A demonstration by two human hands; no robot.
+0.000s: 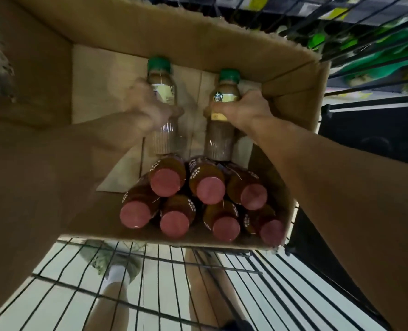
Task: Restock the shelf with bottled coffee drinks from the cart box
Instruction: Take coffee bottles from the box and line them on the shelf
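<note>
Hands: left hand grips one green-capped bottle; right hand grips another.
Location: both inside box, above pink-capped bottles.
Axis: upright; lift straight out.

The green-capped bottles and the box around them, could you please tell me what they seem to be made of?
Green-capped bottles: probably clear glossy plastic, since the brown drink shows through ribbed walls. Box: matte brown corrugated cardboard, with a ragged torn top edge.
</note>
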